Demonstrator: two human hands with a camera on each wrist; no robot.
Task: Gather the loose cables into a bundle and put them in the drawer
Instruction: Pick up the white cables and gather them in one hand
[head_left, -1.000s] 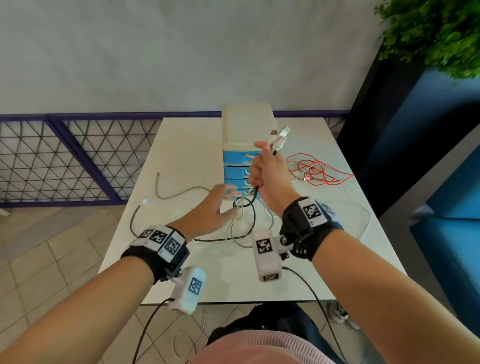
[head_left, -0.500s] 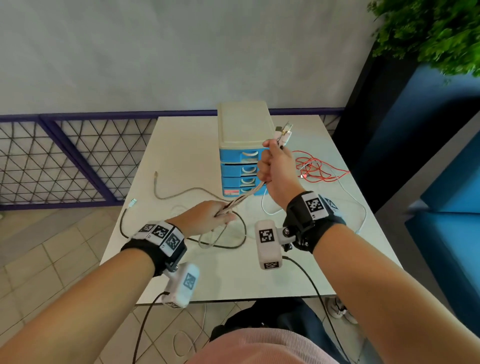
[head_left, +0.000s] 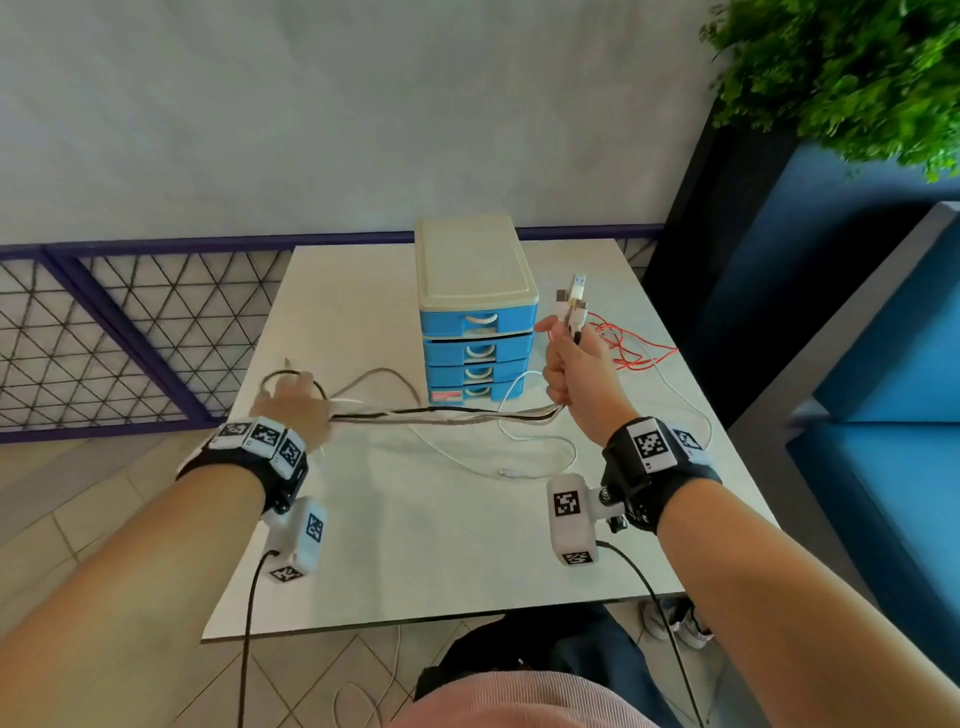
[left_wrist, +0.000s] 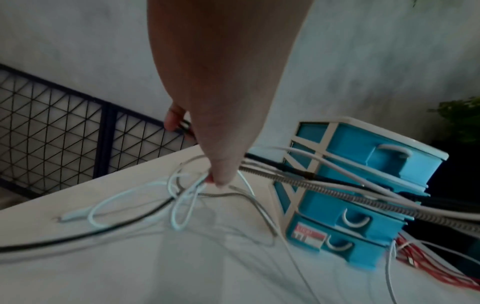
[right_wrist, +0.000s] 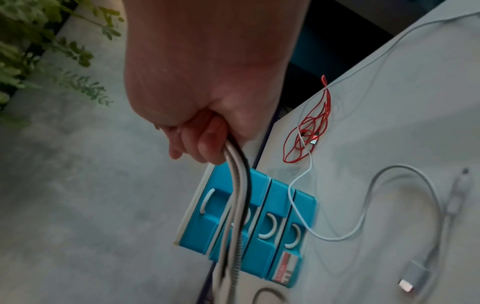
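Right hand (head_left: 574, 379): fingers curled tight around the cable bundle (head_left: 447, 414), plug ends sticking up above the fist, right of centre in the head view.
Left hand (head_left: 296, 405): left of centre, fingers closed around the bundle's other end.
Cable bundle: stretched level between both hands, crossing in front of the drawer unit (head_left: 475, 312).
Drawers: all closed.
Red cable (head_left: 631, 345): loose on the table (head_left: 415, 545), right of the unit.
White cable (head_left: 524, 447): lying below the bundle.

bench (head_left: 415, 545): pale, square, w/ tiled floor (head_left: 78, 519) below | wall (head_left: 311, 104): grey, behind | fence (head_left: 104, 332): purple frame w/ black mesh, far-L | plant (head_left: 857, 67): green, top-R | seat (head_left: 883, 415): blue, R of bench
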